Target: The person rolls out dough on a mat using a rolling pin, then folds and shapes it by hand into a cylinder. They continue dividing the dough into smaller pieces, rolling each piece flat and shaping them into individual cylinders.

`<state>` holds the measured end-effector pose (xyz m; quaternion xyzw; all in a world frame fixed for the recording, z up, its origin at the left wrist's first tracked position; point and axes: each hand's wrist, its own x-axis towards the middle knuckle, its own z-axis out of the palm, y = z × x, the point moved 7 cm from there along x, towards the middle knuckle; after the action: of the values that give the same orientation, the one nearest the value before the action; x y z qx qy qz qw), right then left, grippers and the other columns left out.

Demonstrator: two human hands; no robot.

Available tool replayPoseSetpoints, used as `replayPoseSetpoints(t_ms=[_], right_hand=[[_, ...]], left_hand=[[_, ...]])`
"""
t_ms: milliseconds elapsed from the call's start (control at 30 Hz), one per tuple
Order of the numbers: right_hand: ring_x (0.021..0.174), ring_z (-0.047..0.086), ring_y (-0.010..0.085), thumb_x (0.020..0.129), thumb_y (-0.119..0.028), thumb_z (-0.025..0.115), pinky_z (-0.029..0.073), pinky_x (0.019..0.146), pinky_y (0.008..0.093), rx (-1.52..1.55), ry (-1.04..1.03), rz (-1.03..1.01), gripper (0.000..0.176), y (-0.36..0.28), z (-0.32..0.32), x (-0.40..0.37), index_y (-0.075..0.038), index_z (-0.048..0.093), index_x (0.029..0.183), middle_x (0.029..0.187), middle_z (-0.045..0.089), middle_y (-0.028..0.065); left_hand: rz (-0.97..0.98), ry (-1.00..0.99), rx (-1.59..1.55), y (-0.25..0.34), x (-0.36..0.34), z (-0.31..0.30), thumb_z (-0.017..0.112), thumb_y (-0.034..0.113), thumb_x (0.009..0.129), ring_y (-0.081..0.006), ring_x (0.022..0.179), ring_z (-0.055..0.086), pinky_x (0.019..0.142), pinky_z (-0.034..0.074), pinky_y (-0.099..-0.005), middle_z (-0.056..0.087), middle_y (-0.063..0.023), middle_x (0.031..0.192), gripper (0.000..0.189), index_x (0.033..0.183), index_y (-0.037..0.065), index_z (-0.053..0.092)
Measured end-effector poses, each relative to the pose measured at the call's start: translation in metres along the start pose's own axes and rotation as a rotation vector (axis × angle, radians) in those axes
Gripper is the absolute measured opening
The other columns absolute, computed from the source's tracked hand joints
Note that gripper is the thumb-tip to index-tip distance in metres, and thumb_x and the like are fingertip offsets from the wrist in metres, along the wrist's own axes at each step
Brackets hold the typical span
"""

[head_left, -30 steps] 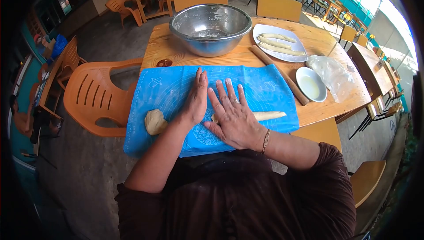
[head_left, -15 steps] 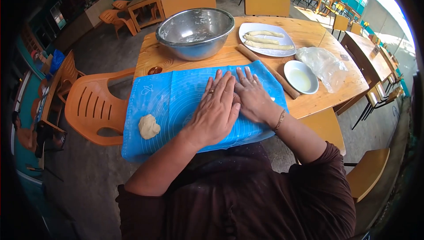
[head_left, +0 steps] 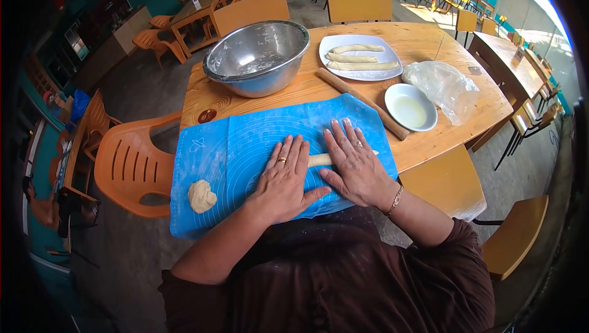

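A strip of dough [head_left: 319,160] lies across the blue baking mat [head_left: 208,126], its middle showing between my hands. My left hand [head_left: 283,179] rests flat over its left end, fingers out and thumb spread. Flat on the right part of the strip is my right hand [head_left: 357,166], fingers spread; a tip of dough peeks out past it. Neither hand grips anything, and my palms hide most of the strip. A lump of dough [head_left: 202,197] sits on the mat's left side, apart from my left hand.
Behind the mat stands a large steel bowl [head_left: 257,81]. A white plate [head_left: 392,73] holds three dough strips. Beside it are a wooden rolling pin [head_left: 362,105], a small white bowl [head_left: 410,112] with liquid, and a clear plastic bag [head_left: 451,91]. An orange chair [head_left: 132,164] is at the left.
My hands, which were close together and overlapping, have moved apart and nearer to my body. The dough strip between them has come into sight. The view has shifted slightly.
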<state>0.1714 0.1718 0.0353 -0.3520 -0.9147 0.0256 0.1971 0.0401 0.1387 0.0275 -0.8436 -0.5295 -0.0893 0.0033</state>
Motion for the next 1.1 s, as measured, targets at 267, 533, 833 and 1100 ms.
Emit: replayPoseSetpoints(t_ms=[267,533,833,1100], right_hand=[[0.122,0.052,0.0357,0.088,-0.022,0.066,0.041,0.104,0.0438,0.153,0.065,0.027,0.039,0.015,-0.010,0.016,0.000,0.063,0.119,0.126,0.059,0.0184],[0.093,0.057,0.0307,0.085,-0.012,0.059,0.047,0.083,0.0424,0.100,0.077,-0.052,0.023,0.017,-0.021,0.013,-0.005,0.065,0.106,0.090,0.055,0.0115],[0.099,0.058,0.0343,0.084,-0.007,0.058,0.047,0.091,0.0427,0.081,0.176,-0.012,0.032,0.030,-0.003,0.038,-0.005,0.065,0.115,0.103,0.058,0.0146],[0.132,0.044,0.0424,0.096,-0.032,0.055,0.034,0.112,0.0484,0.125,0.144,0.005,0.047,0.027,-0.008,0.054,-0.001,0.055,0.131,0.137,0.051,0.0249]], left_hand=[[-0.022,0.070,-0.057,-0.016,0.022,-0.014,0.062,0.031,0.094,-0.0424,0.131,0.044,0.109,0.037,-0.0480,0.048,-0.0261,0.136,0.052,0.130,-0.005,0.050],[0.002,0.006,-0.120,-0.022,0.020,-0.040,0.068,0.010,0.085,-0.0333,0.094,0.059,0.084,0.048,-0.0444,0.055,-0.0134,0.096,0.023,0.105,0.000,0.064],[-0.011,0.250,0.022,-0.045,0.017,-0.033,0.069,0.004,0.082,-0.0321,0.093,0.060,0.081,0.050,-0.0431,0.058,-0.0148,0.097,0.032,0.114,-0.001,0.064],[-0.142,0.198,-0.359,-0.054,0.046,-0.058,0.052,0.029,0.098,-0.0412,0.120,0.051,0.103,0.040,-0.0449,0.056,-0.0261,0.127,0.049,0.128,-0.009,0.053]])
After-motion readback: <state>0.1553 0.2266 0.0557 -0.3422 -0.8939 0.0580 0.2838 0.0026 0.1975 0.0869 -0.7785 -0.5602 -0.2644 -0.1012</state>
